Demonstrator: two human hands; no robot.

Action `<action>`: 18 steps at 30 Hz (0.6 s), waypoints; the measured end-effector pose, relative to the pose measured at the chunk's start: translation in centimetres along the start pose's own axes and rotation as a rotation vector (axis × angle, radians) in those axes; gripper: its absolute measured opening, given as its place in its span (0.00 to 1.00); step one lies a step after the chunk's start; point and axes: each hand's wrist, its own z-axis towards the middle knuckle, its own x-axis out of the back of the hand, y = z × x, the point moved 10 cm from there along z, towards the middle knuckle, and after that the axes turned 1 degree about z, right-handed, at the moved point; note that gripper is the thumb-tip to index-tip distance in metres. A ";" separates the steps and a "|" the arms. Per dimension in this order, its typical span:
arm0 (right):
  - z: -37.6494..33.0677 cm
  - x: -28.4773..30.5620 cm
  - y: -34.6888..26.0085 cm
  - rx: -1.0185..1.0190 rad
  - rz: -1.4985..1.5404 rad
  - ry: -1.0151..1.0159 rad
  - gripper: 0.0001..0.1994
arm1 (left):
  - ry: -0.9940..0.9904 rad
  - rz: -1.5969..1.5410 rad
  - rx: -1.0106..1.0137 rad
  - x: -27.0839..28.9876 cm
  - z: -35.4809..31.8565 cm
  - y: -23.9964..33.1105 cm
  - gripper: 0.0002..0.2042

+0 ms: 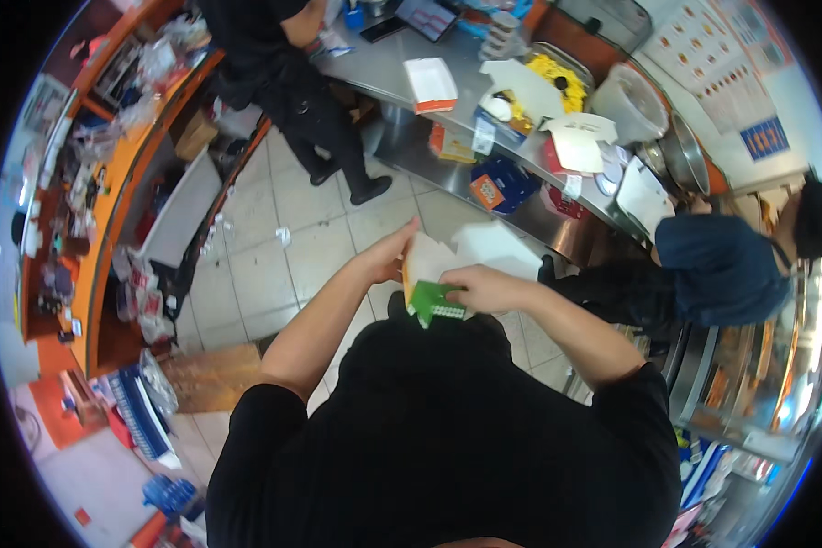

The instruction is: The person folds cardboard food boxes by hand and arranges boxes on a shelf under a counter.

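In front of my body is a partly folded cardboard food box (429, 260), white inside with a green printed outer side. My left hand (391, 258) is closed round its left wall, fingertips at the upper edge. On the near right, my right hand (486, 290) grips the box beside a green end flap (437, 301), which stands bent at an angle. A broad white lid panel (495, 250) spreads open beyond my right hand, slightly blurred. My palms and the underside of the box are hidden.
A steel counter (374, 71) ahead carries open cardboard boxes, including a white-and-orange one (430, 84), and a tray of yellow food (557, 80). One person (292, 82) stands at the upper left, another (717, 269) leans in at the right. Cluttered orange shelving (123, 215) lines the left.
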 end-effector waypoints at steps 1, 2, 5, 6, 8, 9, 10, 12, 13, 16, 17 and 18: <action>1.1 -0.2 0.5 0.031 0.225 -0.088 0.16 | -0.063 0.012 -0.007 -0.8 -1.3 -0.5 0.35; 1.6 -0.6 0.4 -0.001 0.360 -0.195 0.15 | -0.050 0.135 -0.174 -1.5 -4.2 1.3 0.31; 4.1 0.2 1.7 -0.195 0.595 -0.373 0.13 | 0.296 0.727 -0.987 0.4 -11.1 6.2 0.24; 4.9 1.1 2.0 -0.244 0.635 -0.366 0.12 | 0.288 0.730 -0.987 -0.1 -12.7 7.9 0.24; 6.7 2.4 2.2 -0.227 0.680 -0.431 0.13 | 0.099 0.948 -0.939 -4.4 -16.6 10.7 0.20; 7.8 3.0 1.9 -0.200 0.716 -0.487 0.14 | 0.109 0.947 -0.928 -4.2 -15.9 11.0 0.20; 8.9 3.8 1.4 -0.134 0.730 -0.497 0.15 | 0.247 0.891 -0.953 -2.9 -15.1 12.0 0.17; 10.7 6.8 0.7 -0.112 0.604 -0.431 0.14 | 0.563 0.731 -0.966 0.2 -13.7 14.4 0.10; 11.5 8.9 0.3 -0.101 0.474 -0.361 0.14 | 0.562 0.749 -0.965 0.3 -13.3 15.3 0.10; 12.8 14.1 -1.4 0.007 0.120 -0.296 0.15 | 0.668 0.910 -0.798 1.0 -12.1 18.5 0.12; 13.5 15.1 -2.1 0.057 -0.034 -0.306 0.15 | 0.661 0.921 -0.795 1.3 -11.9 19.7 0.12; 14.1 16.0 -2.6 0.100 -0.092 -0.291 0.15 | 0.597 1.069 -0.847 0.3 -11.7 21.0 0.11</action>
